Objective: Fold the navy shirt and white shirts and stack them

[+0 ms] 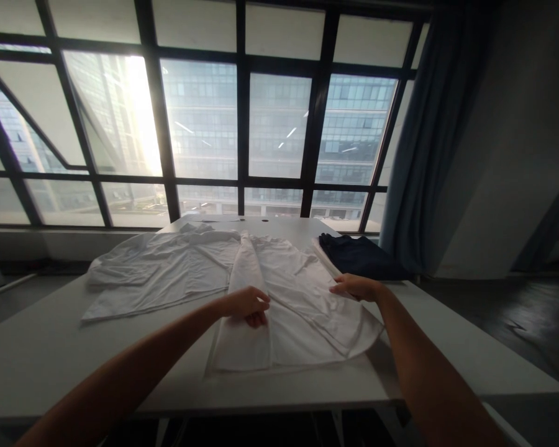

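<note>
Left hand (246, 305) and right hand (356, 287), both your grips look pinched on the shirt (298, 335). Uneven tugging could skew or crease it.

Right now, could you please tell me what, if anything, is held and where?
Left hand touches the white garment on its nearer part, right hand its right edge; holding cannot be told.

A dark blue folded cloth (361, 256) lay at the right of centre. In the upper right hung a blue curtain (423, 143), and a black-framed window (242, 118) filled the upper left and middle.
</note>
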The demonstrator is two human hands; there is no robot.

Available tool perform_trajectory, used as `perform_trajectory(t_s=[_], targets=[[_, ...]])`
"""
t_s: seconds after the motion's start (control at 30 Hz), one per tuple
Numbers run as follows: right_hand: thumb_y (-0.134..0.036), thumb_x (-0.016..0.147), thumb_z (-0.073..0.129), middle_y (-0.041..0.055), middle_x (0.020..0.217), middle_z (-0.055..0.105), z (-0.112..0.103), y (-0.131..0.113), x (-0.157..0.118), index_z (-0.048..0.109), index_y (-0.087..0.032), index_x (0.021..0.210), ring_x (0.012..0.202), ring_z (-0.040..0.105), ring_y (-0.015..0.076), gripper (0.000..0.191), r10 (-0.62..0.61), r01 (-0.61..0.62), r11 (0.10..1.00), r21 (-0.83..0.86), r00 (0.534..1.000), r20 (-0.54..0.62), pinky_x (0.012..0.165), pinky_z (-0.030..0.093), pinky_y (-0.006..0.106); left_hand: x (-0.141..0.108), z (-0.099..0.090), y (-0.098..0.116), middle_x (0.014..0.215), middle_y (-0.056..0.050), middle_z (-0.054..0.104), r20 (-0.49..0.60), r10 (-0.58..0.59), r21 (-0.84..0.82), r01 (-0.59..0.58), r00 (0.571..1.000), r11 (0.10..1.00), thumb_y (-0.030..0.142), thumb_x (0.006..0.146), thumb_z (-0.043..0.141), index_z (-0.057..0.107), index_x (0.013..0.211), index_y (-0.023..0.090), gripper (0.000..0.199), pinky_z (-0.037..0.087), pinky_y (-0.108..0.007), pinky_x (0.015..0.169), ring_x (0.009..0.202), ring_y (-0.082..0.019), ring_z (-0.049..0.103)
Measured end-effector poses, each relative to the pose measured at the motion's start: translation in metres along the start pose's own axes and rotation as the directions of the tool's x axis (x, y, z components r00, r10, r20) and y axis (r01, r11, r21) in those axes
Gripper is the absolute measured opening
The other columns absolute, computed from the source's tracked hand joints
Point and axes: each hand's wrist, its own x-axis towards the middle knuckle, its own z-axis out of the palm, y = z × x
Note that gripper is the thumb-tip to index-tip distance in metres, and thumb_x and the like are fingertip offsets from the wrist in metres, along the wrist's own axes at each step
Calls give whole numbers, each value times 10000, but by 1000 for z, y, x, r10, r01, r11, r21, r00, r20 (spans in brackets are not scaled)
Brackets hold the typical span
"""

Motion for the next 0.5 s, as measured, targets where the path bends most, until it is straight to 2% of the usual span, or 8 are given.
perform_trajectory(t_s=[0.03, 0.1, 0.17, 0.2, 0.27, 0.3, 0.4, 0.5], targets=[[-368, 724, 784, -35, 601, 511, 0, -1, -2, 624, -133, 839, 452, 390, 66, 306, -17, 17, 1000, 3, 1000, 21, 392, 276, 175, 0, -4, -2, 766, -70, 736, -1, 61, 30, -61, 998, 998, 496, 872, 606, 586, 1240, 122, 526, 558, -288, 646, 628, -160, 684], [-403, 707, 788, -39, 597, 515, 0, -3, -5, 655, -138, 878, 451, 374, 63, 343, -39, 40, 999, -13, 998, 53, 398, 268, 169, -1, -14, -8, 964, -122, 746, -111, 249, 236, -218, 962, 947, 485, 909, 548, 614, 1212, 126, 475, 553, -355, 837, 862, -202, 711], [-371, 690, 784, -30, 605, 547, 0, -5, -6, 688, -147, 946, 461, 399, 74, 353, -39, 41, 998, -38, 997, 59, 403, 274, 169, -1, -23, -19, 1254, -147, 659, -210, 428, 524, -269, 879, 808, 472, 905, 547, 613, 1246, 150, 473, 426, -418, 1059, 1202, -259, 591], [-331, 681, 776, -17, 622, 576, 1, -6, -5, 701, -149, 973, 480, 435, 88, 352, -37, 39, 998, -45, 998, 48, 412, 294, 173, -1, -25, -25, 1390, -137, 566, -210, 465, 632, -244, 860, 736, 474, 909, 534, 585, 1299, 173, 495, 330, -444, 1133, 1337, -274, 469], [-237, 667, 737, 16, 660, 628, 3, -12, -2, 720, -136, 976, 543, 515, 124, 325, -55, 55, 997, -48, 998, -13, 444, 353, 185, 1, -27, -38, 1550, -98, 370, -154, 417, 743, -173, 896, 647, 497, 942, 454, 481, 1417, 223, 549, 178, -490, 1190, 1464, -273, 256], [-193, 662, 707, 28, 684, 648, 6, -16, 0, 725, -126, 962, 584, 550, 141, 309, -74, 71, 996, -49, 996, -53, 473, 388, 190, 2, -27, -43, 1580, -83, 308, -125, 369, 761, -150, 921, 631, 505, 964, 397, 427, 1458, 242, 561, 135, -502, 1194, 1482, -262, 203], [-115, 653, 627, 25, 734, 674, 24, -36, 5, 728, -103, 963, 666, 598, 157, 326, -162, 144, 983, -117, 972, -168, 555, 439, 192, 5, -23, -51, 1604, -71, 241, -96, 305, 769, -124, 947, 627, 520, 990, 307, 352, 1503, 255, 580, 80, -495, 1198, 1494, -236, 158], [-92, 670, 593, 4, 731, 671, 59, -60, 6, 721, -107, 1052, 648, 593, 138, 404, -276, 227, 947, -229, 937, -213, 563, 425, 181, 5, -21, -48, 1604, -71, 243, -106, 291, 767, -108, 951, 632, 532, 986, 313, 346, 1508, 252, 594, 81, -487, 1198, 1494, -235, 159]])
